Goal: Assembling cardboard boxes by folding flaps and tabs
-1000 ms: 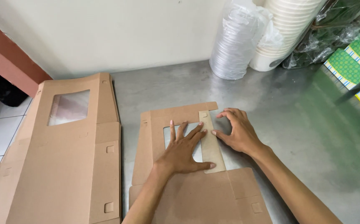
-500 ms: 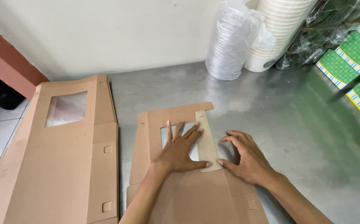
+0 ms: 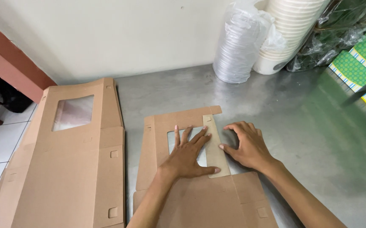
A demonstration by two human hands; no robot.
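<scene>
One steel desk point(image 3: 301, 139) carries everything in view. A stack of flat brown carton blanks point(image 3: 65, 169), largest item, lies along the desk's left edge, its clear window toward the far end. A single flat carton blank point(image 3: 178, 122) lies at the middle of the near edge, flat on the steel, with a narrow side flap point(image 3: 214, 147) folded over its window panel. At the far edge, against the wall, stand a bagged stack of white paper bowls point(image 3: 288, 29) and, just left of it, a bagged stack of clear lids point(image 3: 235, 46). Green patterned packs point(image 3: 360, 59) occupy the far right corner. Left hand point(image 3: 187, 154): grip spread, palm pressed flat on the window panel, thumb on the folded flap. Right hand point(image 3: 246, 145): grip loosely spread, fingertips resting on the desk just beside the flap's right edge, thumb touching it.
</scene>
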